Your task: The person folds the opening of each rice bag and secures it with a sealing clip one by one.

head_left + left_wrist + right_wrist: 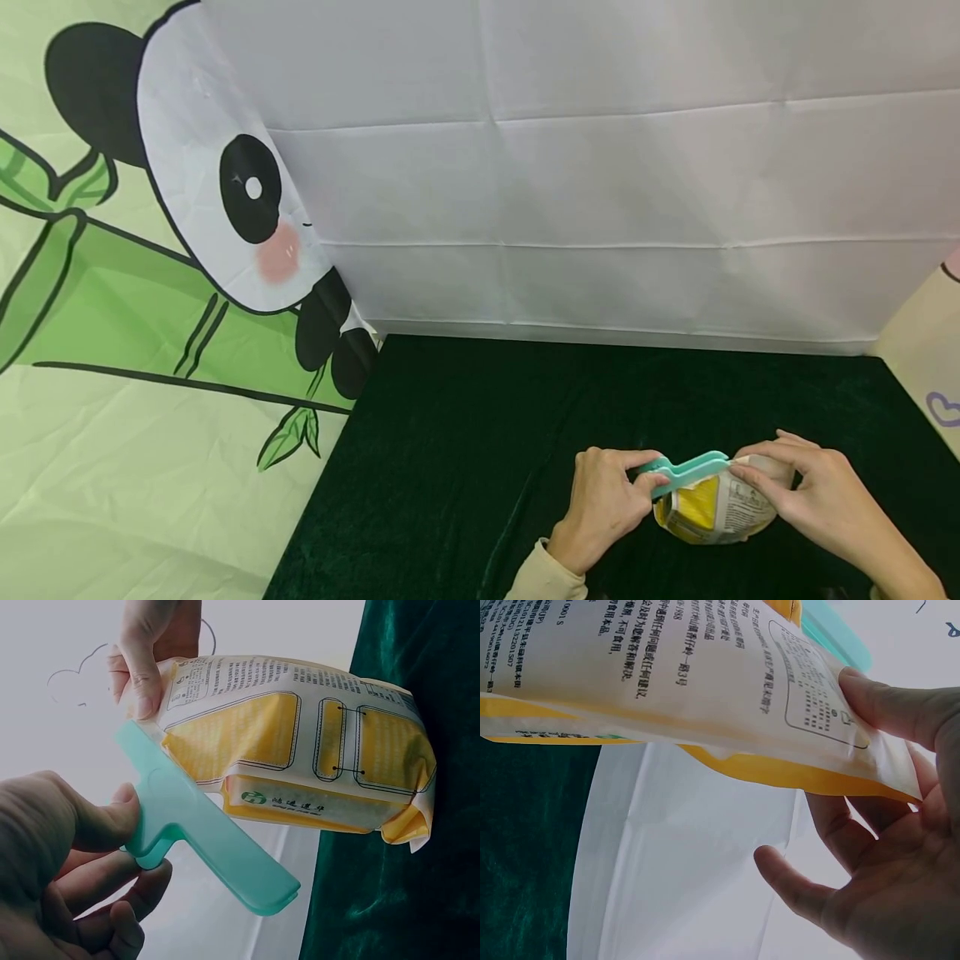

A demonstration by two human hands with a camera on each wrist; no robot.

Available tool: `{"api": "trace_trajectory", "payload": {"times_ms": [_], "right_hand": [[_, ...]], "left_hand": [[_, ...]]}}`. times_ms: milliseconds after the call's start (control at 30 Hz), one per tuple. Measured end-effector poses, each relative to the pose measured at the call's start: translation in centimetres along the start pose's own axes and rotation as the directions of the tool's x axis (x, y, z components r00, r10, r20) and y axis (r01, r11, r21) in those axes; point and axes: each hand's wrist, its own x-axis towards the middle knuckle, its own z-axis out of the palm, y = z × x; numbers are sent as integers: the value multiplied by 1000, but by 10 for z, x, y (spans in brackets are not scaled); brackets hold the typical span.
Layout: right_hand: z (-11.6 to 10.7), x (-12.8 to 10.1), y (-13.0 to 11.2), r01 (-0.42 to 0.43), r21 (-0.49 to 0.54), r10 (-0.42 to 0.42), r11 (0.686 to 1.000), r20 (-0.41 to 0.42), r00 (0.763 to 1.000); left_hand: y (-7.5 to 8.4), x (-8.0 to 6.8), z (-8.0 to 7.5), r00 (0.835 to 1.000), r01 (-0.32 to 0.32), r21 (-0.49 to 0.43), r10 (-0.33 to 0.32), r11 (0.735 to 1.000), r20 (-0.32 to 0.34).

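Teal clip (pixel 202 832) sat pinched in your left hand (pixel 603 504), set along the top of the yellow bag (pixel 712 508), which your right hand (pixel 813 492) held above the bench (pixel 465 467); whether it had fully clamped was unclear.

Soft, even light fills my head view, with no hard shadows. My wrist views look washed out against white cloth; my near fingers blur.

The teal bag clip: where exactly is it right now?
In the head view, the teal bag clip sits along the top edge of the yellow snack bag, its handle pinched by the left hand, over the green cloth.
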Motion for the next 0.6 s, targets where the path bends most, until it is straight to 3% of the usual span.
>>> {"api": "trace_trajectory", "payload": {"times_ms": [600], "right_hand": [[-5, 14, 10, 44, 7, -44, 999, 9, 999]], "left_hand": [[0, 11, 7, 999, -29, -18, 28, 999, -41]]}}
